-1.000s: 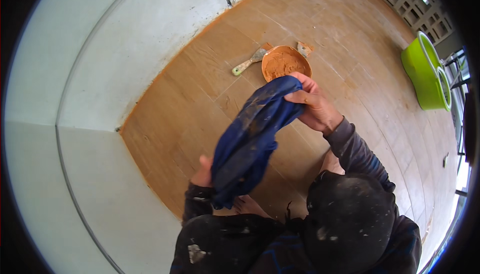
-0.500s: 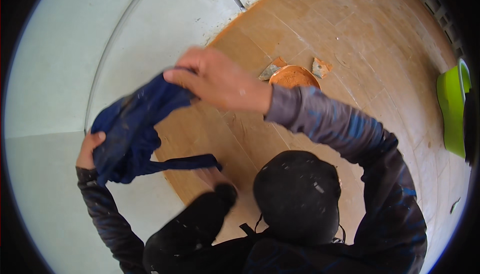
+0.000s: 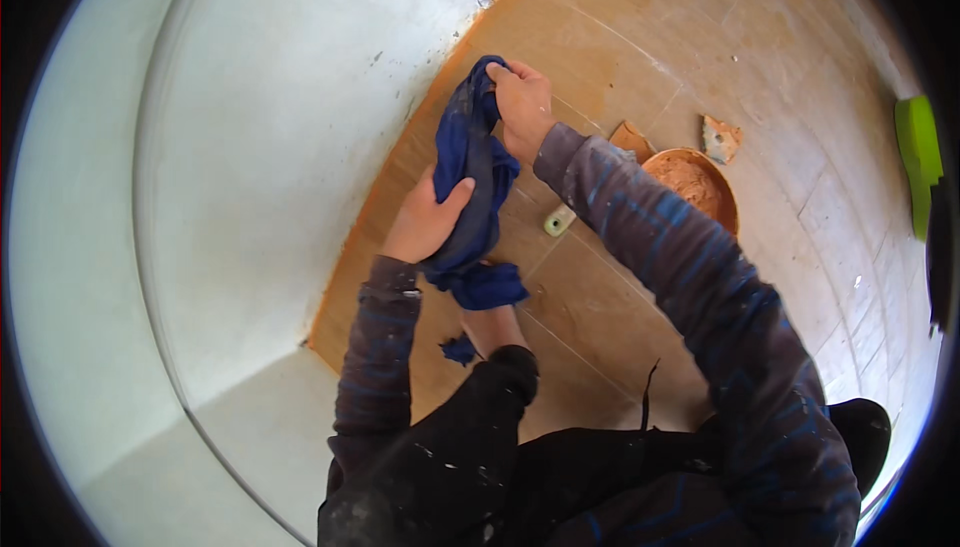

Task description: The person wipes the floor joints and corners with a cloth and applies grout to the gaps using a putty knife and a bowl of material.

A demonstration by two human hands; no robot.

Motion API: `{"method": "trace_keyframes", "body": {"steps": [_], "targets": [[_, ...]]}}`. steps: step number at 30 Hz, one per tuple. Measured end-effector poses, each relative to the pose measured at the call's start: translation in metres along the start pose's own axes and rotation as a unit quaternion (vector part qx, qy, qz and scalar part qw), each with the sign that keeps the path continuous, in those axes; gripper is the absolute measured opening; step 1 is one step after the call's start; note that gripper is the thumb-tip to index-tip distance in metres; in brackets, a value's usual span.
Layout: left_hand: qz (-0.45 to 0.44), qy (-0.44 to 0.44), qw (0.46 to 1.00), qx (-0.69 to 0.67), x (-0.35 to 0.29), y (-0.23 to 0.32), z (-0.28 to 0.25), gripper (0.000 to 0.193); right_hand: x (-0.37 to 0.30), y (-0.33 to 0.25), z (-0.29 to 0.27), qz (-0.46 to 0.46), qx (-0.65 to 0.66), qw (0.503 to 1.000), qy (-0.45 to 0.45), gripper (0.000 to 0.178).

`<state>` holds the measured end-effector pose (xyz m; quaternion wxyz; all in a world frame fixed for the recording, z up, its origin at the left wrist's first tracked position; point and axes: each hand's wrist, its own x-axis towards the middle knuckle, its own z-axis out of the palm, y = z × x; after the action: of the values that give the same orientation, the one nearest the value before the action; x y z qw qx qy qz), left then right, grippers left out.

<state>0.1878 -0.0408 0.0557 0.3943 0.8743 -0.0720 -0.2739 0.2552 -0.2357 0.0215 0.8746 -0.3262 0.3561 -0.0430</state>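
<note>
Cloth (image 3: 484, 187) has moved nearer the bowl (image 3: 734, 209), still bunched. Left hand (image 3: 425, 219) grips it; right hand (image 3: 524, 107) pinches its end. Paste (image 3: 690, 179) remains.

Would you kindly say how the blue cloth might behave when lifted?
Likely floppy: the blue cloth bunches into folds between the left hand and right hand. Probably light, since the fabric looks thin. Its lower part droops, so it may swing.

Floor (image 3: 590, 57): tan, plank-patterned, pale joints, smeared in places. Right of centre: bowl (image 3: 729, 199) of orange paste; shard (image 3: 722, 139) just above it, tan chip (image 3: 630, 139) at its upper left. Mid-frame: scraper handle (image 3: 559, 220), pale green, remainder hidden. Right edge: green tub (image 3: 918, 162).
</note>
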Motion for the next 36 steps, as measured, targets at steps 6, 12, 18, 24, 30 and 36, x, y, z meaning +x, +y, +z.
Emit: {"method": "trace_keyframes", "body": {"steps": [6,12,18,24,30,36], "targets": [[-0.024,0.085,0.996,-0.022,0.070,-0.002,0.007,0.055,0.069,0.041,0.028,-0.146,0.008,0.987,0.068,0.046],[-0.021,0.035,0.981,-0.189,0.105,0.009,0.001,0.044,0.104,0.051,0.049,-0.248,-0.072,0.965,0.034,0.083],[-0.045,0.032,0.978,-0.201,0.097,0.006,0.000,0.050,0.092,0.058,0.056,-0.276,-0.174,0.945,0.042,0.084],[-0.070,0.000,0.986,-0.154,0.076,0.004,-0.005,0.051,0.068,0.060,0.051,-0.236,-0.217,0.947,-0.001,0.084],[-0.076,0.022,0.978,-0.193,0.099,-0.004,-0.005,0.051,0.092,0.053,0.058,-0.354,-0.200,0.913,0.042,0.088],[-0.095,0.041,0.971,-0.215,0.075,-0.038,-0.001,0.050,0.074,0.062,0.060,-0.294,-0.327,0.898,0.006,0.087]]}}
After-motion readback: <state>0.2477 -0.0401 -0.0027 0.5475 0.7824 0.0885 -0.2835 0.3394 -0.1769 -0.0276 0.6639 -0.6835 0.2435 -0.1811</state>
